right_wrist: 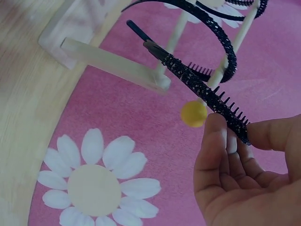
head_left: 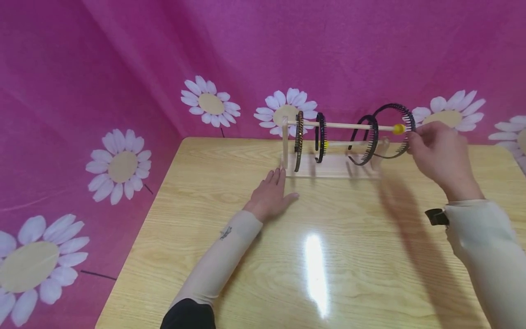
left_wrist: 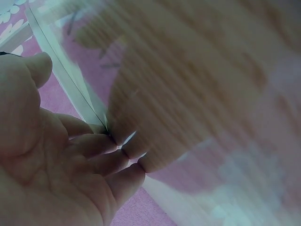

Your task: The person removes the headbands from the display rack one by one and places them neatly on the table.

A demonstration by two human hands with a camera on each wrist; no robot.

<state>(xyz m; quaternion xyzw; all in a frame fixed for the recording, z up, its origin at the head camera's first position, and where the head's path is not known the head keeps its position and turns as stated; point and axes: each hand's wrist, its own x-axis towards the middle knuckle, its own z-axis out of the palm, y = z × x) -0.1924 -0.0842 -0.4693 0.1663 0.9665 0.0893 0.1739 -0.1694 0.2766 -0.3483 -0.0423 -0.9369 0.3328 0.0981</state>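
My right hand point(head_left: 441, 155) pinches a black toothed headband point(right_wrist: 197, 87) between thumb and fingers. This headband is beside the yellow ball point(head_left: 398, 129) on the end of the upper rod point(head_left: 345, 125) of a wooden stand; I cannot tell whether it is round the rod. Three more headbands hang on that rod: a brownish one point(head_left: 299, 137) at the left, a black one point(head_left: 322, 137) beside it, and another black one point(head_left: 374, 141) towards the right. Flat on the table, my left hand point(head_left: 267, 196) has its fingertips at the left end of the stand's base point(head_left: 328, 172).
The stand is near the back edge of a glossy wooden table point(head_left: 349, 265). A lower rod point(head_left: 349, 143), also with a yellow tip, runs behind the upper one. A pink cloth point(head_left: 246, 45) with large white daisies hangs behind and to the left.
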